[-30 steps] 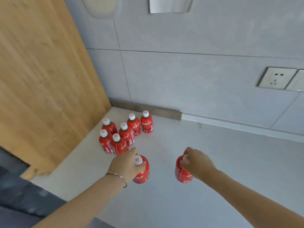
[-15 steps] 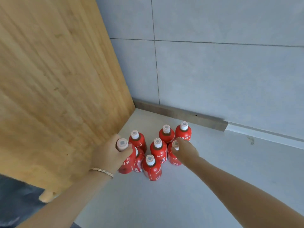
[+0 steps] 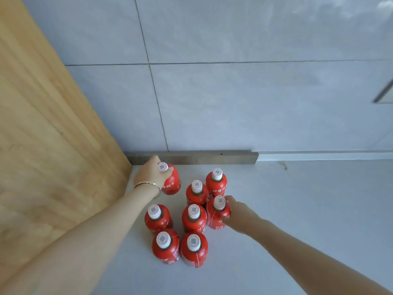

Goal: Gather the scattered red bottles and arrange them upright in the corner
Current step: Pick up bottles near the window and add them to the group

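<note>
My left hand [image 3: 152, 174] wraps the neck of one bottle [image 3: 171, 184], hiding its left shoulder; that bottle tilts slightly and sits nearest the corner, just apart from the rest. My right hand [image 3: 239, 216] closes on the side of another bottle [image 3: 218, 213], whose right flank and base are covered by my fingers. Whether either bottle's base touches the surface [image 3: 297, 209] cannot be told. Six more bottles stand upright in a tight cluster [image 3: 193, 220] between my forearms, their label print too blurred to read and the rear ones partly masked by those in front. A bracelet [image 3: 148, 185] circles my left wrist. The surface is pale grey and meets a grey tiled wall [image 3: 234, 103] along a darker strip [image 3: 191, 157]; a wooden panel [image 3: 42, 124] closes the left side. An object [image 3: 383, 92] at the right edge is cut off and unidentifiable.
</note>
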Demonstrator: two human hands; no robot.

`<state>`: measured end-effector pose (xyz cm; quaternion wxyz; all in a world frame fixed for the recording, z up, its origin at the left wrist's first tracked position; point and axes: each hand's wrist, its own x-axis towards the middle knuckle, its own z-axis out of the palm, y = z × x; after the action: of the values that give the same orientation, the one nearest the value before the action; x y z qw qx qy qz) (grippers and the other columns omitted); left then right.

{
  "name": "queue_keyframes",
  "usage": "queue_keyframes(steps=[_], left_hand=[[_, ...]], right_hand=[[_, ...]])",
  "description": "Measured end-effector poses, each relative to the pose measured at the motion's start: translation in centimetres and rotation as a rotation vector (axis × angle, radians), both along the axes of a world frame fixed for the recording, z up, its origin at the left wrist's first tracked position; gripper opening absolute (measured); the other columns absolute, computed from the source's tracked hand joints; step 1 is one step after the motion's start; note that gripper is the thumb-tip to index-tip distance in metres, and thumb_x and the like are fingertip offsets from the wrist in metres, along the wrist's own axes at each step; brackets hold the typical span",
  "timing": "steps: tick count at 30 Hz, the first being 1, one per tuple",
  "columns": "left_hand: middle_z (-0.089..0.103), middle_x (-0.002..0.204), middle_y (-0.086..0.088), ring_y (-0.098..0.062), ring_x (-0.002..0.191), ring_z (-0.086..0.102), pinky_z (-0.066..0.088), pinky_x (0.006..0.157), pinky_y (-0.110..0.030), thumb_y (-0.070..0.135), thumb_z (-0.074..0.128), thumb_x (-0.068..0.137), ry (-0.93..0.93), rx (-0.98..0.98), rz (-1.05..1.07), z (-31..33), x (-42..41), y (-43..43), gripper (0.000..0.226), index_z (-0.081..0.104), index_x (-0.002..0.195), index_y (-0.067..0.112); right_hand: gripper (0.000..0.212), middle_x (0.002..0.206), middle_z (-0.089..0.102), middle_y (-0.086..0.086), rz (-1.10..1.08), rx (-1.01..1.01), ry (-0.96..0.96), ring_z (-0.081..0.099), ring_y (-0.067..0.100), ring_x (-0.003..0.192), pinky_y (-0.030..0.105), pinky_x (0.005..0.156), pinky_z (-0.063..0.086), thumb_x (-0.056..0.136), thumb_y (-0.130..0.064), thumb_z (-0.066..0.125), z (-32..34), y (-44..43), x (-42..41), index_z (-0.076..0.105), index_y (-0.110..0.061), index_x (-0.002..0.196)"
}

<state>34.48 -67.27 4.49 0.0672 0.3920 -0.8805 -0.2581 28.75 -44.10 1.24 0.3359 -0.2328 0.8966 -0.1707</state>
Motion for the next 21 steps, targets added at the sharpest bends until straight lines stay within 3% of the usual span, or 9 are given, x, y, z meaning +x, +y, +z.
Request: queue_keyframes(steps=[7,10,12,15,17,21], left_hand=[[0.055,0.086,-0.007,-0.028,0.08,0.052,0.038,0.065,-0.03,0.035,0.052,0.088,-0.32,-0.042,-0.136,-4.0,-0.2,-0.3,0.023,0.045,0.089,0.012],[0.05,0.111,-0.01,-0.028,0.101,0.054,0.048,0.082,-0.036,0.035,0.05,0.089,-0.47,-0.135,-0.236,-1.9,-0.2,-0.5,0.028,0.056,0.106,0.014],[0.045,0.121,-0.009,-0.028,0.112,0.05,0.048,0.093,-0.037,0.034,0.049,0.09,-0.466,-0.273,-0.324,0.0,0.0,0.6,0.028,0.057,0.111,0.016],[0.055,0.108,-0.002,-0.023,0.101,0.056,0.048,0.083,-0.033,0.032,0.05,0.091,-0.327,-0.232,-0.513,2.4,0.4,4.2,0.015,0.057,0.097,0.02],[0.06,0.093,0.002,-0.021,0.091,0.06,0.047,0.076,-0.031,0.032,0.049,0.09,-0.319,-0.185,-0.64,3.3,-0.2,7.7,0.011,0.052,0.084,0.024],[0.055,0.084,0.007,-0.02,0.089,0.059,0.046,0.081,-0.03,0.029,0.049,0.088,-0.324,-0.11,-0.831,2.9,-3.2,16.0,0.009,0.048,0.08,0.026]], right_hand=[[0.053,0.122,0.061,0.01,-0.045,-0.008,0.021,0.06,0.027,0.11,0.035,0.092,0.049,0.089,-0.026,0.052,-0.7,-0.3,0.2,0.032,-0.019,0.137],[0.056,0.123,0.061,0.008,-0.038,-0.003,0.002,0.059,0.026,0.111,0.036,0.097,0.049,0.088,-0.031,0.054,-0.7,-0.1,0.1,0.031,-0.02,0.138],[0.056,0.124,0.06,0.008,-0.027,0.009,-0.021,0.059,0.026,0.112,0.036,0.096,0.048,0.089,-0.034,0.054,-0.5,0.5,0.0,0.032,-0.019,0.138],[0.05,0.13,0.057,0.008,0.0,0.102,-0.04,0.055,0.024,0.118,0.031,0.09,0.045,0.091,-0.031,0.052,-0.1,2.4,-0.3,0.038,-0.017,0.136],[0.045,0.136,0.051,0.004,0.009,0.165,-0.059,0.051,0.021,0.123,0.031,0.096,0.042,0.092,-0.032,0.049,0.2,4.9,-0.6,0.043,-0.019,0.135],[0.045,0.141,0.044,0.001,-0.044,0.262,-0.08,0.05,0.021,0.124,0.031,0.099,0.04,0.092,-0.033,0.047,1.3,12.0,-0.9,0.043,-0.022,0.135]])
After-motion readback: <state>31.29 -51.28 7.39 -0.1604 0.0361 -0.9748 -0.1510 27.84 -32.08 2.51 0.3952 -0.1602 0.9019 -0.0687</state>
